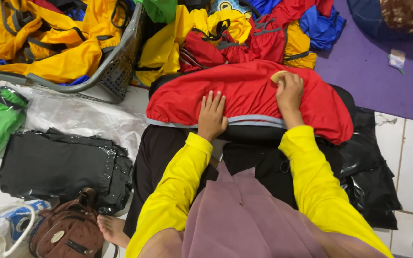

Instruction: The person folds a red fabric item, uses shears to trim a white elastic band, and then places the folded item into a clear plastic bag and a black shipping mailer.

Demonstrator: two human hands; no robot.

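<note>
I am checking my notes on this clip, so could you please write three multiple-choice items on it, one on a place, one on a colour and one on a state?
1. Where is the grey basket?
A. upper left of the red cover
B. on the purple mat
C. on the person's lap

2. What colour are the sleeves?
A. blue
B. yellow
C. black

3. How does the left hand lie?
A. clenched in a fist
B. lifted off the cover
C. flat, fingers spread, on the cover

Answers: 1 A, it stands left of and above the cover. 2 B, both forearms are in yellow. 3 C, the palm presses the red cloth, while the right hand presses something pale on it.
</note>
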